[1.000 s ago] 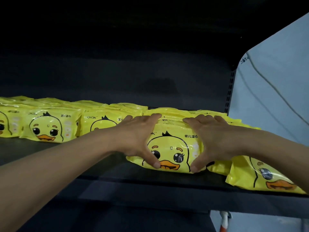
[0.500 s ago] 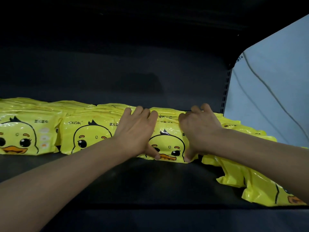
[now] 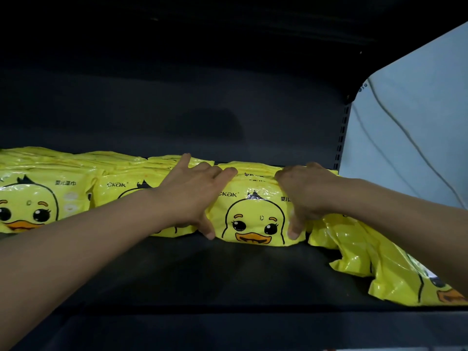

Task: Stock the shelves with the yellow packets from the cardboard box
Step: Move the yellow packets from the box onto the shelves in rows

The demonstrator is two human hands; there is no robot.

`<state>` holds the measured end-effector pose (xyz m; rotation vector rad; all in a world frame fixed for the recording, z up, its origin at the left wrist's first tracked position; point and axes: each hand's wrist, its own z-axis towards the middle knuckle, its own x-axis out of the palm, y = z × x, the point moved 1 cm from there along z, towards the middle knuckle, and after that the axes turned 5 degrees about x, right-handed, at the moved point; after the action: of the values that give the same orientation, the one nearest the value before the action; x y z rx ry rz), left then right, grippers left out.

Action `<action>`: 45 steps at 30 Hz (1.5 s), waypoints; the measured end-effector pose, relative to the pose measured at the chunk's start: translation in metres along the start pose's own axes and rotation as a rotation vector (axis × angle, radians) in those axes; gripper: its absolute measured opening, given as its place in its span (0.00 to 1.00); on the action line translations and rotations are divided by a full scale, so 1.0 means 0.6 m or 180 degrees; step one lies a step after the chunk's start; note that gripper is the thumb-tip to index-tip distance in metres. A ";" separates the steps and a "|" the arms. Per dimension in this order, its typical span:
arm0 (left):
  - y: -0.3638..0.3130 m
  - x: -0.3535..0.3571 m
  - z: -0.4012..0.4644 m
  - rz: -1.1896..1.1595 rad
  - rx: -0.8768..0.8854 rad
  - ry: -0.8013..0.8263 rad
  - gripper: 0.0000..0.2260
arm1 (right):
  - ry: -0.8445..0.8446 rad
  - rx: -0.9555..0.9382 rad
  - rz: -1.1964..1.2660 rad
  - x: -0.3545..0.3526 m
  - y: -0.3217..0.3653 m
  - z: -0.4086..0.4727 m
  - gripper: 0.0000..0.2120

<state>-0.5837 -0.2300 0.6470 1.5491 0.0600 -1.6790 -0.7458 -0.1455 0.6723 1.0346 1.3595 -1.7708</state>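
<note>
So both my hands are on the same stack [image 3: 255,219] of yellow duck packets, sitting on the dark shelf [image 3: 228,272] roughly in the middle of the row. My left hand [image 3: 195,196] has its fingers laid over the top of the stack, reaching toward the back, with the thumb hooked down the front face at the left edge. My right hand [image 3: 307,192] does the mirror thing on the other side: fingers curled over the top, thumb pressing down the front right next to the duck's cheek. So the stack is clamped between the two hands, standing on its edge with the duck face toward me

Left of it there's more packets [image 3: 48,196] lined up the same way, touching each other, and my left wrist covers part of the one just beside my stack. On the right a loose pile [image 3: 379,264] of packets is slumped over and lying tilted, spilling toward the front edge of the shelf under my right forearm. Behind that, past the shelf's upright, there's a pale wall [image 3: 415,127] with a thin cable [image 3: 395,120] running down it
</note>
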 end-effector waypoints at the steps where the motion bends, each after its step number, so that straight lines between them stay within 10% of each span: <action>1: 0.000 -0.001 -0.001 0.0015 0.0001 0.0017 0.55 | -0.0029 0.0004 0.0044 0.003 -0.001 -0.002 0.42; 10: 0.002 -0.013 -0.004 -0.1110 -0.0135 0.0070 0.56 | 0.0784 -0.0128 0.1103 -0.022 -0.061 -0.012 0.56; 14: -0.007 -0.017 0.012 -0.1220 -0.0050 0.0219 0.53 | 0.1278 -0.0342 0.2051 -0.031 -0.083 0.009 0.39; 18: -0.016 -0.017 0.007 -0.0863 -0.0019 0.0103 0.47 | 0.0599 -0.0016 0.2476 -0.026 -0.094 0.048 0.20; 34: -0.015 -0.019 0.010 -0.0706 -0.0063 0.0044 0.45 | 0.0172 0.0014 0.2128 -0.021 -0.066 0.093 0.06; 39: -0.021 -0.016 -0.014 -0.0710 -0.0037 -0.0313 0.52 | -0.0126 -0.0370 0.1966 -0.052 -0.059 0.022 0.17; 45: -0.028 0.002 -0.029 -0.0653 0.0218 -0.0343 0.52 | 0.0320 -0.0230 0.0346 -0.009 0.009 -0.057 0.55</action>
<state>-0.5796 -0.2101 0.6336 1.5424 0.1093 -1.9412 -0.7320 -0.1136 0.6698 1.1489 1.3901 -1.5980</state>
